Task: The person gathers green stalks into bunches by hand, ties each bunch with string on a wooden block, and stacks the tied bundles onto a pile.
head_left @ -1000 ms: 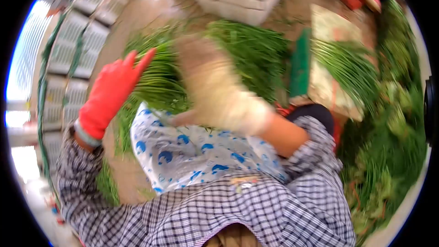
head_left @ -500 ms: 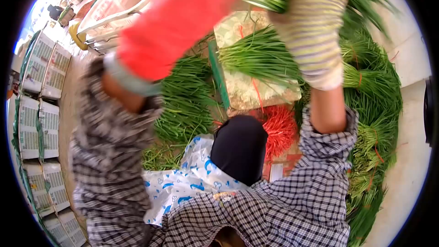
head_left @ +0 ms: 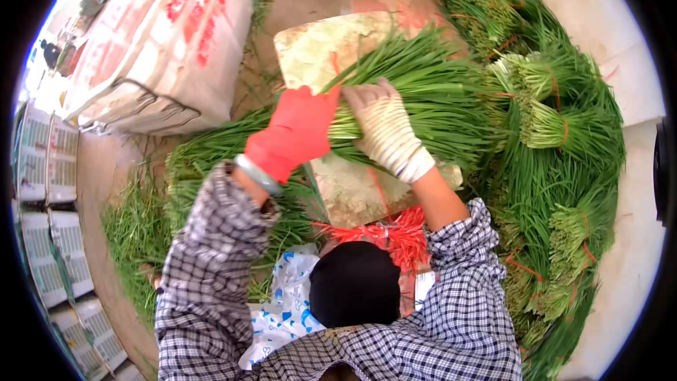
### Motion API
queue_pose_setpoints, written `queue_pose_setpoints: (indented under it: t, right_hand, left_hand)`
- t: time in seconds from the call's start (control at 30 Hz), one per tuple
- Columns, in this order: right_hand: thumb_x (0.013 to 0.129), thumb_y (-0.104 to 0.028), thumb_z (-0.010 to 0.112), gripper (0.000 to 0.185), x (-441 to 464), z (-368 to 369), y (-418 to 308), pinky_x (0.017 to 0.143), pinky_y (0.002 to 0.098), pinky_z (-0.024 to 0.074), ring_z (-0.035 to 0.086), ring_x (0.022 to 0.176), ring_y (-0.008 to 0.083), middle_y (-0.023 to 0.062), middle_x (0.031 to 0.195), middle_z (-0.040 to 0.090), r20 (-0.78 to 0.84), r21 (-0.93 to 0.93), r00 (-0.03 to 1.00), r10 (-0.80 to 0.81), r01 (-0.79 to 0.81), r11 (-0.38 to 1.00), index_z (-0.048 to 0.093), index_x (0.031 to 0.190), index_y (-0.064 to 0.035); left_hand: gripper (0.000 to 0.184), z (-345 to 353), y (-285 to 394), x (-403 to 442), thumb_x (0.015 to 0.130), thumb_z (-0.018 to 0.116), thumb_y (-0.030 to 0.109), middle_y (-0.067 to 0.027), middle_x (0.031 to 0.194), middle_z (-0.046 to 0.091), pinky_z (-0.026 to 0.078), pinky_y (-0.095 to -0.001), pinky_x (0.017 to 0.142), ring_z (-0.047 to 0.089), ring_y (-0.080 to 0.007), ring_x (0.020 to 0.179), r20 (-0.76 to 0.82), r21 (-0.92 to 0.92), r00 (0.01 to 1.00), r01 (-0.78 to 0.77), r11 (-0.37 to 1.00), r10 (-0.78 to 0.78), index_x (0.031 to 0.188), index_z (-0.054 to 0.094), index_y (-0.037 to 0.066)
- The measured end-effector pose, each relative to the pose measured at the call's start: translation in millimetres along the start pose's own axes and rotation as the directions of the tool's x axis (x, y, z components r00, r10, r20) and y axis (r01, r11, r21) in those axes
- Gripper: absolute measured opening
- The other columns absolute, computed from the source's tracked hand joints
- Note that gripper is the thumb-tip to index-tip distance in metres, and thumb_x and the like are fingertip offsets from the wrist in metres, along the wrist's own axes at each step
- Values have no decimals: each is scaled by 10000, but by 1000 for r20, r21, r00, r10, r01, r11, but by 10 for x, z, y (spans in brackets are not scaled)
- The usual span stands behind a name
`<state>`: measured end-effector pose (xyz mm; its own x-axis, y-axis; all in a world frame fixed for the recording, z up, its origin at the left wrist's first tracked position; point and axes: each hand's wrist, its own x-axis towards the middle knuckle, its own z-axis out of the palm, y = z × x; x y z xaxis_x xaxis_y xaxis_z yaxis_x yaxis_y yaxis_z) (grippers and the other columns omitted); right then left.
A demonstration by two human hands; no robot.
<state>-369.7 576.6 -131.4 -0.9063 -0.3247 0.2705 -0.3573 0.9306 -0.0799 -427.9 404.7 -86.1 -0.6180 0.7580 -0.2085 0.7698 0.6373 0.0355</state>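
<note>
A large bunch of garlic chives (head_left: 437,92) lies across a pale, worn block (head_left: 303,49), leaves fanned to the right. My left hand (head_left: 300,130), in a red glove, is closed round the bunch's pale stem end. Right beside it, my right hand (head_left: 384,123), in a cream striped glove, grips the same stems from above, its fingertips partly hidden. A thin red tie strip (head_left: 379,190) runs over the block's near part. Below the block is a pile of red tie strips (head_left: 405,240), close to my dark-clad knee (head_left: 355,283).
Tied chive bundles (head_left: 543,127) are heaped along the right by a pale wall (head_left: 627,240). Loose chives (head_left: 141,229) lie on the floor at left. A big white container with red marks (head_left: 169,42) stands upper left, and white crates (head_left: 56,254) line the left edge.
Both hands have come down from the top of the view and now meet at the stems of the chives on the block. The view has shifted, showing more of the white container.
</note>
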Motion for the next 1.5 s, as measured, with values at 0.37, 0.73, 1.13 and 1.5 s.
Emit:
queue_pose_setpoints:
  t: [0.37, 0.73, 1.13, 1.5]
  right_hand:
    - [568, -476, 815, 1029, -81, -176, 0, 1121, 529, 238, 409, 1283, 331, 171, 1347, 457, 56, -11, 998, 1, -1, 1000, 386, 1371, 4]
    - [553, -355, 810, 988, -147, 309, 41, 1099, 571, 265, 418, 1263, 320, 150, 1341, 464, -188, -193, 982, -30, -7, 981, 391, 1388, -35]
    - [809, -161, 667, 337, -842, -478, 1256, 889, 451, 477, 616, 963, 334, 147, 1035, 651, -321, 88, 825, 465, -463, 882, 629, 1139, -104]
    - [893, -168, 653, 238, -1493, -885, 1142, 852, 290, 500, 636, 917, 141, 48, 966, 678, 241, 900, 808, 538, -393, 187, 657, 1098, -45]
  left_hand:
    - [1201, 361, -134, 374, 577, 849, 421, -286, 1266, 523, 402, -406, 1030, 482, -392, 1237, -69, -583, 997, -26, 812, -18, 1442, 200, -100]
    - [1236, 440, 100, 234, 535, 868, 391, -222, 1310, 475, 467, -414, 935, 517, -380, 1144, -149, -427, 989, -75, 901, 12, 1461, 188, -63]
    - [1097, 489, 209, 304, 566, 810, 233, -196, 1124, 543, 527, -437, 786, 589, -370, 981, -194, -310, 974, 55, 949, -119, 1444, 202, -17]
    - [1134, 483, 173, 266, 566, 823, 254, -204, 1213, 530, 520, -442, 827, 579, -379, 1021, -180, -306, 978, 42, 951, -101, 1462, 182, -13]
